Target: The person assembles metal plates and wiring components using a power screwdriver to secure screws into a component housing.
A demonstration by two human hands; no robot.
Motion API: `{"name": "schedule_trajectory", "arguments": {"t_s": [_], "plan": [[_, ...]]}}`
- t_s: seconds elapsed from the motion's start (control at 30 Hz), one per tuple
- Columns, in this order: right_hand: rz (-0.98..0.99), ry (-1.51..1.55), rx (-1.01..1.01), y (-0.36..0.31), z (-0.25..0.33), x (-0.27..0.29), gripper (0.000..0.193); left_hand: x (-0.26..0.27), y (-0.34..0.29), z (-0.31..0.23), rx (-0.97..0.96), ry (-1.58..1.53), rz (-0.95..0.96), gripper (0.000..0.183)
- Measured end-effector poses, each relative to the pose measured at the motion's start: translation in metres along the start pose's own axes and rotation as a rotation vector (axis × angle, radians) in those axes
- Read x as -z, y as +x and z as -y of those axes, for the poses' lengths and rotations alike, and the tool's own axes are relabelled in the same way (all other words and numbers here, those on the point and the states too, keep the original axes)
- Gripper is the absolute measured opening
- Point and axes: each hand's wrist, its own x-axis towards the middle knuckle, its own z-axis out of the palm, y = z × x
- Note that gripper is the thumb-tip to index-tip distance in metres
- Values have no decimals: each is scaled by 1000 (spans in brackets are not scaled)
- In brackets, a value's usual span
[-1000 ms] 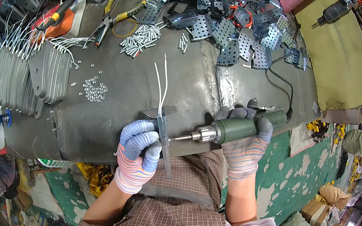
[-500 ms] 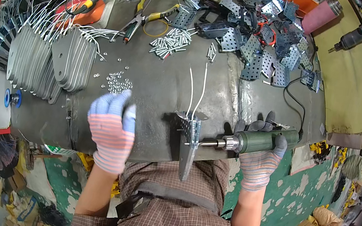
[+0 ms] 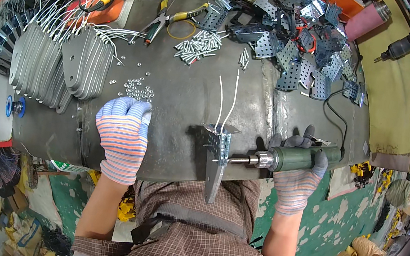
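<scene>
Left hand point(image 3: 122, 134) moved to nuts point(image 3: 138, 89); I can't tell its pinch. Right hand point(image 3: 294, 189) hugs driver point(image 3: 294, 160); tilting could drop plate point(image 3: 214, 179).

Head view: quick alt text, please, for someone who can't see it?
A gloved right hand grips a green power screwdriver, its bit at a metal piece with two white wires. The gloved left hand is at the near edge of scattered small nuts; farther back lie screws, pliers and perforated metal plates.
</scene>
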Motion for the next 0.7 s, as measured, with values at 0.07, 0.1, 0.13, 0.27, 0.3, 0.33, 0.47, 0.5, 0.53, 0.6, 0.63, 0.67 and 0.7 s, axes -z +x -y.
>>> {"name": "schedule_trajectory", "arguments": {"t_s": [0.07, 0.1, 0.13, 0.27, 0.3, 0.33, 0.47, 0.5, 0.53, 0.6, 0.63, 0.67, 0.7], "plan": [[-3, -13, 4, 0, 0, 1, 50, 0, 4, 1, -53, 42, 26, 13], [-4, -14, 8, -1, 0, 0, 50, 2, 7, 0, -67, 35, 37, 12], [-2, -16, 14, -1, 0, -1, 50, 3, 10, -2, -83, 27, 48, 12], [4, -27, 41, -1, -1, -2, 50, 8, -19, -35, 412, -911, 85, 17], [-2, -28, 48, -2, -2, -2, 50, 18, -27, -52, 621, -1269, 191, 18], [-2, -25, 44, -3, -3, -4, 51, 21, -37, -64, 715, -1525, 219, 17], [1, -22, 31, -2, -6, -7, 52, 6, -49, -84, 869, -1872, 277, 18], [0, -24, 32, -2, -6, -7, 52, 5, -49, -84, 870, -1874, 278, 18], [3, -12, 27, -2, -7, -6, 51, 5, -49, -84, 865, -1852, 296, 18], [8, 0, 24, -2, -7, -5, 51, 5, -48, -84, 858, -1831, 315, 18], [6, 4, 27, -2, -6, -4, 51, 6, -48, -84, 857, -1822, 314, 18], [5, 7, 30, -2, -5, -3, 50, 7, -48, -84, 856, -1812, 313, 18], [4, 9, 32, -1, -5, -3, 50, 7, -48, -84, 854, -1811, 316, 18]]}}
